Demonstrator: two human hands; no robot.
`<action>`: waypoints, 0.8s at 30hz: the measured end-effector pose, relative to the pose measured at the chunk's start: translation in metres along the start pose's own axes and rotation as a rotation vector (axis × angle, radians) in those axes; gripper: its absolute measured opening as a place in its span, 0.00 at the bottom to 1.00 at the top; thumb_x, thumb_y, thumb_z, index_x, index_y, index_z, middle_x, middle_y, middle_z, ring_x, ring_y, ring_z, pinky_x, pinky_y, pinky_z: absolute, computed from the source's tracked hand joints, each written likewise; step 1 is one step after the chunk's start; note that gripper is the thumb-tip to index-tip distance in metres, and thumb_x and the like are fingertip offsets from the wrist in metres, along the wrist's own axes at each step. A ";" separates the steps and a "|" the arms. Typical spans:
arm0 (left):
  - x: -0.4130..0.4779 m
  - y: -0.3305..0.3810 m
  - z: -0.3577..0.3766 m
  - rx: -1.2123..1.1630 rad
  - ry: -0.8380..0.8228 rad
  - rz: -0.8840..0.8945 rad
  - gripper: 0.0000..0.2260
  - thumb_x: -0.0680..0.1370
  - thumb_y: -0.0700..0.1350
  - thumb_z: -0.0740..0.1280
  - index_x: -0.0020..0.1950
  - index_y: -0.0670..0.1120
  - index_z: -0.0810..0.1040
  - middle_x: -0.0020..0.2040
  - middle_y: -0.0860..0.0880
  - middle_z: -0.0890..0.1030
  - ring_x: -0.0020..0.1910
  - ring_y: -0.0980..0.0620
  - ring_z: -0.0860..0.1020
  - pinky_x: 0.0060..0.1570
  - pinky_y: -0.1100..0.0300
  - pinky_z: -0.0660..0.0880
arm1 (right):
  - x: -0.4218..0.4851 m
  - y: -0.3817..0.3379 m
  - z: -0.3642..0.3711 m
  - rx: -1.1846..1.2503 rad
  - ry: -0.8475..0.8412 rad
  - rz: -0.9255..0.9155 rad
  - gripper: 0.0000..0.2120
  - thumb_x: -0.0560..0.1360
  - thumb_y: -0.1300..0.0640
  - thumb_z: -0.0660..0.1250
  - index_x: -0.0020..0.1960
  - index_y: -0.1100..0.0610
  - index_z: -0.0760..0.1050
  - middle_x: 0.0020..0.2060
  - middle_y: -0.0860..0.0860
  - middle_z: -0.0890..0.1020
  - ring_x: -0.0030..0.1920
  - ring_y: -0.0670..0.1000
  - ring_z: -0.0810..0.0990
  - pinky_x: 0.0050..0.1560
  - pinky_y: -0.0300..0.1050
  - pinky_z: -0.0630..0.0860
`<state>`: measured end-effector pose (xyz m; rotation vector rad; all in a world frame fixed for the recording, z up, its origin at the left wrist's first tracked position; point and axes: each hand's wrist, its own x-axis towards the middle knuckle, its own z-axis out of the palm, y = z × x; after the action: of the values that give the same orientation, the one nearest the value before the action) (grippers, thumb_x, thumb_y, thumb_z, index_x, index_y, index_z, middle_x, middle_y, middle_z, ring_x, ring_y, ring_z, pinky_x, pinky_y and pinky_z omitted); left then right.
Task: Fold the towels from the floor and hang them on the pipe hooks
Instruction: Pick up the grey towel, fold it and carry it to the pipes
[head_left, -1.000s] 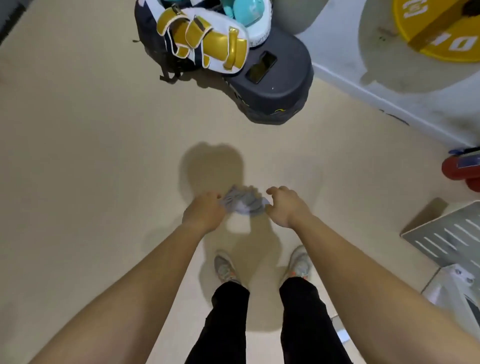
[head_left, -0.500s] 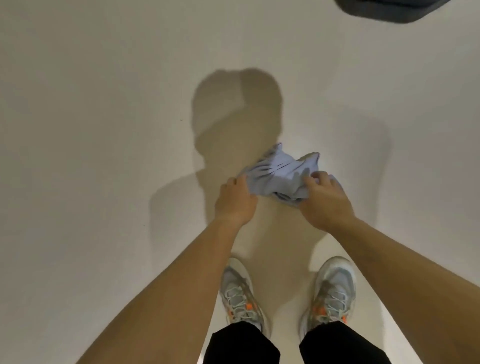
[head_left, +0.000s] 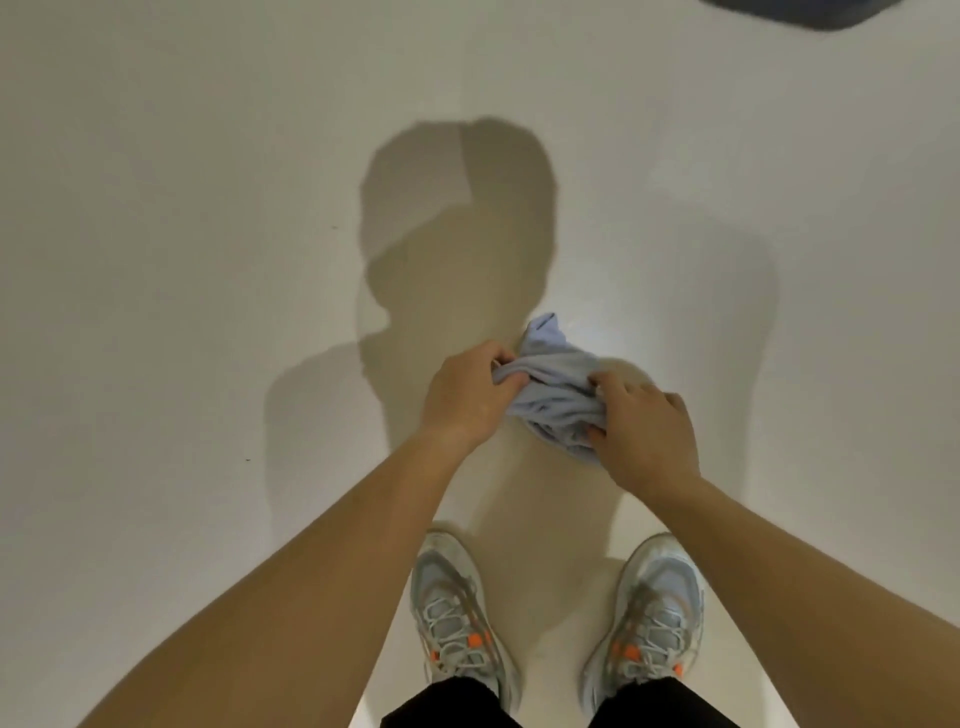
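Dark object (head_left: 810, 13) cut off at top edge; towel (head_left: 556, 397) corners hidden.

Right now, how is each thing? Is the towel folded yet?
towel, crumpled, not folded, held between both hands.
left hand, fingers curled, gripping the towel's left end.
right hand, fingers curled, gripping the towel's right end.
shoes, laced, standing flat on the floor.

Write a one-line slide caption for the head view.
Both hands, left hand and right hand, grip a bunched pale blue towel above the floor, ahead of the person's sneakers.
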<state>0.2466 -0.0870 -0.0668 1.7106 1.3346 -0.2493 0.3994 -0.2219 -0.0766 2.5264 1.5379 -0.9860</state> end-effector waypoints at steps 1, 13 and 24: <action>-0.018 0.012 -0.012 -0.005 -0.014 0.006 0.05 0.78 0.51 0.69 0.46 0.51 0.77 0.37 0.55 0.78 0.37 0.52 0.76 0.38 0.56 0.72 | -0.017 -0.005 -0.016 0.011 0.008 -0.002 0.15 0.76 0.47 0.67 0.60 0.51 0.73 0.47 0.49 0.82 0.48 0.56 0.80 0.50 0.50 0.70; -0.278 0.268 -0.212 -0.088 -0.214 -0.035 0.07 0.78 0.50 0.66 0.53 0.51 0.72 0.45 0.53 0.78 0.44 0.50 0.77 0.43 0.56 0.75 | -0.232 -0.059 -0.355 0.057 -0.002 0.067 0.04 0.73 0.52 0.68 0.47 0.49 0.79 0.41 0.49 0.78 0.44 0.57 0.79 0.42 0.46 0.64; -0.509 0.405 -0.337 0.017 -0.273 0.305 0.14 0.72 0.38 0.71 0.55 0.52 0.79 0.49 0.51 0.78 0.46 0.49 0.77 0.38 0.66 0.71 | -0.489 -0.098 -0.562 0.278 0.140 0.393 0.06 0.69 0.49 0.73 0.44 0.44 0.77 0.41 0.46 0.83 0.45 0.53 0.80 0.41 0.45 0.74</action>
<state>0.2700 -0.1653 0.6614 1.7943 0.8639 -0.3057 0.4482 -0.3728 0.6581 2.9808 0.9141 -1.0410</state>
